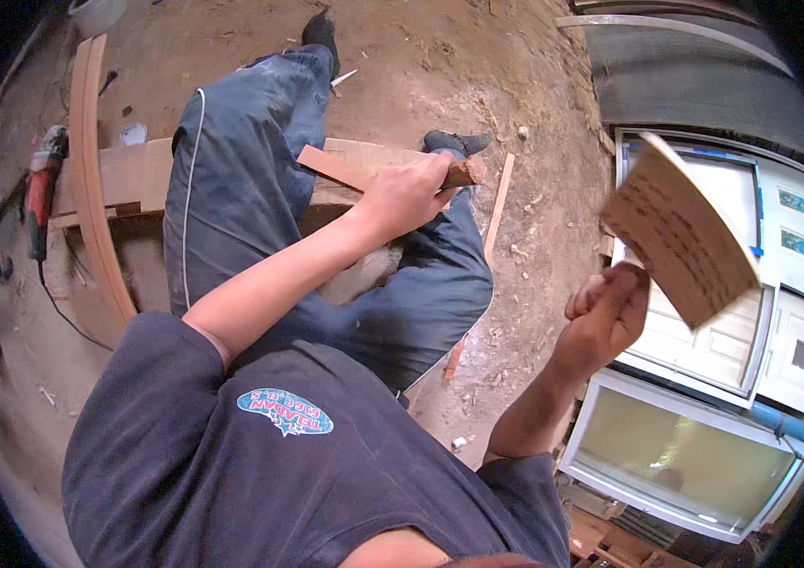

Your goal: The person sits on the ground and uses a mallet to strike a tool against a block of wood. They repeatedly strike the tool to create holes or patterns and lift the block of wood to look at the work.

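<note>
My left hand [404,197] is closed around a reddish-brown strip of wood [334,168] above my lap. The strip's flat end points left, and a rough end shows past my fingers on the right. Raised off to the right, my right hand [613,305] is closed on the lower left edge of a brown, slightly curved sheet [681,237]. Rows of dark marks cover its face, and a pale edge shows along its top. Whether it is sandpaper or cardboard, I cannot tell. The two hands are well apart.
A red and black angle grinder [43,185] with a cord stands at the left, beside a long wooden plank [89,180]. A low wooden board [364,151] lies across by my legs. A thin strip [499,210] lies on the dirt floor. White-framed doors and a window [681,454] lean at the right.
</note>
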`<state>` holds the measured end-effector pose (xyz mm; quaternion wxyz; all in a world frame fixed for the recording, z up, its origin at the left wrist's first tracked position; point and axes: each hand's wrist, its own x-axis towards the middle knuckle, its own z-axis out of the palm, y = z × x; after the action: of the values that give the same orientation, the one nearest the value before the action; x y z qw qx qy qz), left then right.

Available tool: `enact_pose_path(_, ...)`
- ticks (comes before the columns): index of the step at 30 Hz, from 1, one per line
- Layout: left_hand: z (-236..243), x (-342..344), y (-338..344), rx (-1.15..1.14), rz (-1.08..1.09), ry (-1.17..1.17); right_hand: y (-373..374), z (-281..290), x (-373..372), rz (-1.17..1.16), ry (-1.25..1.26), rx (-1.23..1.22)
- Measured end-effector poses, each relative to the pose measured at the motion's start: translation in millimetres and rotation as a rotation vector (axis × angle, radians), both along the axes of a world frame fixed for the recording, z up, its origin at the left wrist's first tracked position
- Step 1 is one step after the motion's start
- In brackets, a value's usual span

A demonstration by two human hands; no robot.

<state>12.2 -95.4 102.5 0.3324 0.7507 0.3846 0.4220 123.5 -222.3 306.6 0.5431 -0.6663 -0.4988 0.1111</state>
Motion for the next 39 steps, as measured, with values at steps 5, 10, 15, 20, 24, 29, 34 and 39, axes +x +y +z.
enact_pose_path(5, -4.6, 3.3, 1.4, 0.089, 0.04, 0.026, 6.1, -45.8, 12.5, 0.068, -0.728, -0.442)
enact_pose_path(10, -0.2, -3.0, 1.6, 0.067, 0.006, 0.004, 2.4, -12.3, 23.4, -0.112, -0.301, -0.211)
enact_pose_path(15, -2.3, 3.5, 0.4, 0.088, 0.012, -0.028, 2.9, -42.1, 30.4, -0.081, -0.012, 0.081)
enact_pose_path(20, 1.5, -4.2, 4.5, -0.055, -0.01, -0.023, 9.7, -43.9, 29.6, 0.023, -0.723, -0.354)
enact_pose_path(24, 3.4, -7.1, 3.3, -0.011, 0.004, 0.01, 16.6, 4.8, 8.8, -0.149, 0.001, 0.015)
enact_pose_path(29, -0.1, 4.0, 3.2, 0.07, -0.001, -0.016, 4.5, -66.8, 50.6, -0.056, -0.582, -0.118)
enact_pose_path(34, 0.0, -1.9, 5.4, 0.038, 0.012, 0.008, 9.6, -27.7, 31.1, -0.037, -0.477, -0.225)
enact_pose_path(39, -5.6, -1.9, 4.2, 0.025, 0.016, -0.033, 16.4, -14.6, 17.8, -0.049, 0.055, 0.103)
